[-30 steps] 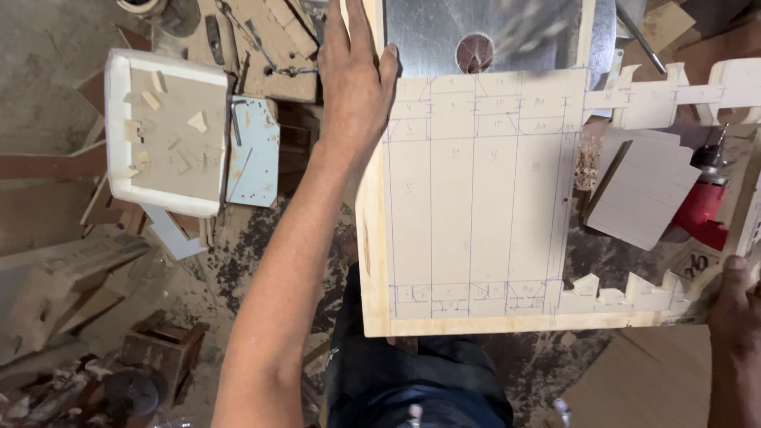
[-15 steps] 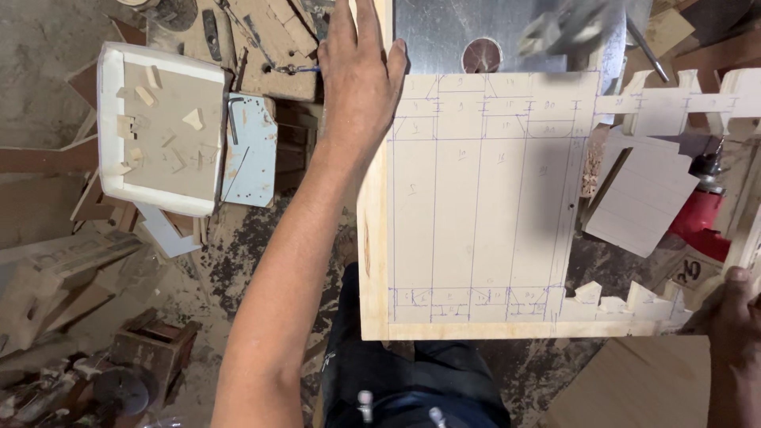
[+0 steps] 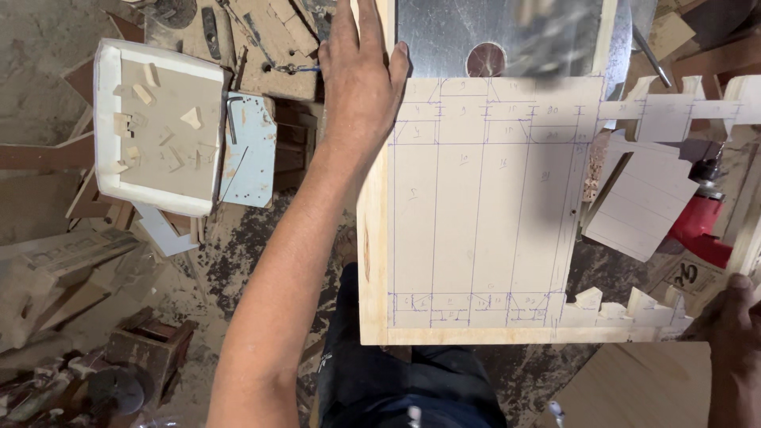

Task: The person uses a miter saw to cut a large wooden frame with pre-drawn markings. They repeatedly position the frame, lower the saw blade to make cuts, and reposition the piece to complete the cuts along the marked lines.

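The pale, pencil-lined plywood panel [image 3: 483,214] has slid nearer; left hand [image 3: 361,87] presses flat, fingers spread, its far-left corner; right hand [image 3: 733,333] grips the notched corner.

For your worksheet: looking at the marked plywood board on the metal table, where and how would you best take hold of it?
Probably by its straight left edge and near right corner. The plywood board lies flat on the metal table, overhanging toward the person, so those edges are free. The left hand presses flat on the far left edge; the right hand holds the near right corner, beside the notched edge.
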